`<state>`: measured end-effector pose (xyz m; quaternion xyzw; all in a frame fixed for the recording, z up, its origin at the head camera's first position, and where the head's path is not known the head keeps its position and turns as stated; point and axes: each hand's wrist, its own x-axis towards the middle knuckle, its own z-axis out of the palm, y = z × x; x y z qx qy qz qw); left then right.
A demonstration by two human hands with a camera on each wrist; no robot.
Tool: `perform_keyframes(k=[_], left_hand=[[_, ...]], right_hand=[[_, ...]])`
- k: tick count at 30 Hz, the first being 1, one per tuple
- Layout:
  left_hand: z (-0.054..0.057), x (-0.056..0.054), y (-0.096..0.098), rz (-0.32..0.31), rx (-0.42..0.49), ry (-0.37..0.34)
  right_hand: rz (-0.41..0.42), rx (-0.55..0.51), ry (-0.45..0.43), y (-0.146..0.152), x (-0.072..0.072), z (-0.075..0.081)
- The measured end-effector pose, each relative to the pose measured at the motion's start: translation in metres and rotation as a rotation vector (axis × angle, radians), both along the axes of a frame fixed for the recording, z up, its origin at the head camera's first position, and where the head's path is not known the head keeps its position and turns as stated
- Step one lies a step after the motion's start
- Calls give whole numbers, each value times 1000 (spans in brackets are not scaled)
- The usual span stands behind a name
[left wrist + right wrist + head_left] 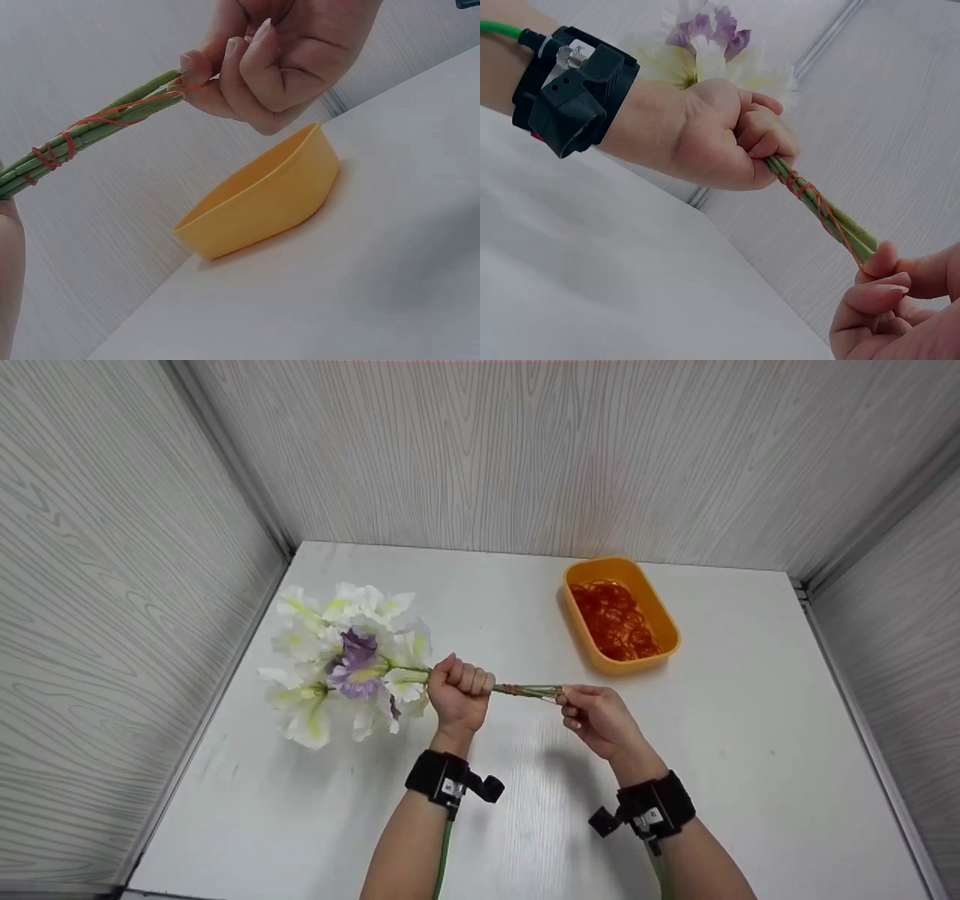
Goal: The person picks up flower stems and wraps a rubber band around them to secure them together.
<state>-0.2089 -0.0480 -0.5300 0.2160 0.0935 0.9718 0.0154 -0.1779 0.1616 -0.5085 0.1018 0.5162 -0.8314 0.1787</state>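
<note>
My left hand (459,694) grips a bunch of artificial irises by the stems, just below the blooms. White and purple flower heads (360,667) spread to its left, above the table. Past the fist, the green stems (112,124) stick out to the right. An orange-red rubber band (802,184) is wound several times round them, and one stretched loop runs on to the stem ends. There my right hand (600,720) pinches that loop between thumb and finger, its fingertips right at the cut ends.
A yellow-orange plastic box (664,622) stands at the back right of the white table (750,720). Inside it lies a heap of red-orange rubber bands (611,619). Wood-grain panels (525,457) close off the back and both sides.
</note>
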Motion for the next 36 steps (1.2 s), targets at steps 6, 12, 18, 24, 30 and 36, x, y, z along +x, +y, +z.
perform_keyframes(k=[6, 12, 18, 24, 30, 36], left_hand=[[0, 0, -1, 18, -92, 65], [1, -2, -2, 41, -119, 94], [1, -3, -2, 38, -149, 110], [-2, -3, 6, 95, -255, 154], [-7, 1, 17, 98, -375, 120], [-9, 6, 28, 67, -481, 37]], right_hand=[[-8, 100, 24, 3, -1, 2], [-52, 139, 39, 2, 2, 6], [-91, 175, 62, 1, 3, 11], [-101, 259, 128, -6, 5, 13], [-73, 404, 325, -23, 8, 14], [-37, 472, 454, -40, 8, 21]])
